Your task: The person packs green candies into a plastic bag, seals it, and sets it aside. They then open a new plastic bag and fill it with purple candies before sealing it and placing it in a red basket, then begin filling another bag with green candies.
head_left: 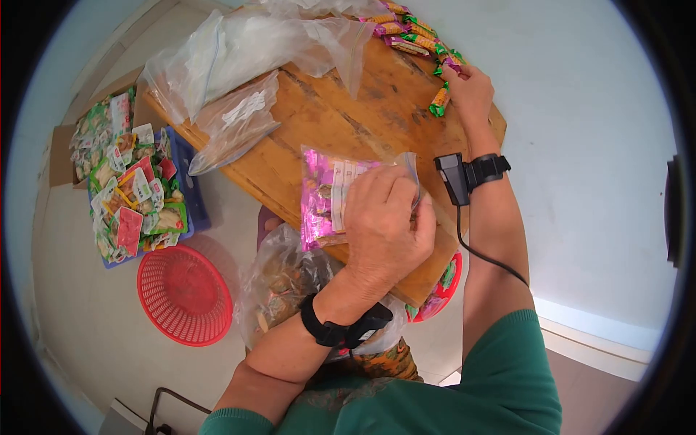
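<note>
Left hand: left hand [388, 221] lay mid-table, fingers curled and clamped on the open top edge of the zip bag [326, 206].
Zip bag: clear plastic, pink packets and a white label inside; lay flat on the near part of the wooden table [348, 123], partly under the left hand.
Right hand: right hand [470, 90] was stretched to the far edge of the table, seen from the back, fingertips on the loose packet [438, 101]. Couldn't tell if the fingers were closed on it or just resting.
Loose packet: orange and green wrapper, at the far table edge, just below the snack row [413, 36].
Snack row: pink, orange and green packets in a line along the far corner, touching the right hand's fingertips.
Wristbands: black strap [341, 330] on the left wrist; black device [464, 174] with a cable on the right wrist.
Empty bags: heap of clear bags [239, 51] on the table's left end, well apart from both hands.
Floor left: blue crate [190, 185] piled with mixed packets, cardboard box [61, 156] beside it, red basket [185, 293] nearer.
Under table: full plastic sack [283, 286] just beside the left forearm; second red basket [446, 286] partly hidden by the table edge.
</note>
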Demonstrator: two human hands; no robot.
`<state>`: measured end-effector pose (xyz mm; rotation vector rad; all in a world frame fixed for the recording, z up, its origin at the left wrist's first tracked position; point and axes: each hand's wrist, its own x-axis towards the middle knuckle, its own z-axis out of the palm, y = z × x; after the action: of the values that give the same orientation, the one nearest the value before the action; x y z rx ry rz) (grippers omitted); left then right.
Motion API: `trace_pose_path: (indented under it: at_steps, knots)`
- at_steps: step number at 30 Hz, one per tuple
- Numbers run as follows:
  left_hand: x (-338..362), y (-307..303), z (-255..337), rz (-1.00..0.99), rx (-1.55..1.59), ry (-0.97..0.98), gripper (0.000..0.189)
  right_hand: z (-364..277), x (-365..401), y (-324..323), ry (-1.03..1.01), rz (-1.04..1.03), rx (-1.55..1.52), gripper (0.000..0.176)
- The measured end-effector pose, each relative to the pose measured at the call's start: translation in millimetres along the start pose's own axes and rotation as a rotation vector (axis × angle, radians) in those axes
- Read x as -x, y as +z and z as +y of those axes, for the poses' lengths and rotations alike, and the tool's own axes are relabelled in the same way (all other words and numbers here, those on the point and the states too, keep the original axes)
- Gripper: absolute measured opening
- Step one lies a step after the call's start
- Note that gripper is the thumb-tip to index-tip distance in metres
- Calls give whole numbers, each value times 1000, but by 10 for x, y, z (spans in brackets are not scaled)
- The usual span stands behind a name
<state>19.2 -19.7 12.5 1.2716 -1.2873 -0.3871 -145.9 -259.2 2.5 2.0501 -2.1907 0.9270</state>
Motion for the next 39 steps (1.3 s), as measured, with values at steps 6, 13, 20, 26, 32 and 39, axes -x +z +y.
trace_pose_path:
  at_steps: [6,13,20,26,32,39]
  knots:
    - [-1,-27,24,-68,-133,29,26,49,-88,82,68,71,-22,27]
    - [32,-12,-32,-98,-320,79,25,23,56,-291,54,189,-170,26]
    - [19,-84,67,-208,-368,97,19,42,1084,-1300,267,-27,-852,14]
    - [100,-97,188,-287,-147,43,18,144,2104,-1741,513,-204,-1260,10]
    - [216,-264,419,-399,-222,356,14,293,2699,-1920,644,-246,-1473,9]
    - [331,-459,611,-617,-477,205,18,232,3019,-1934,698,-375,-1527,7]
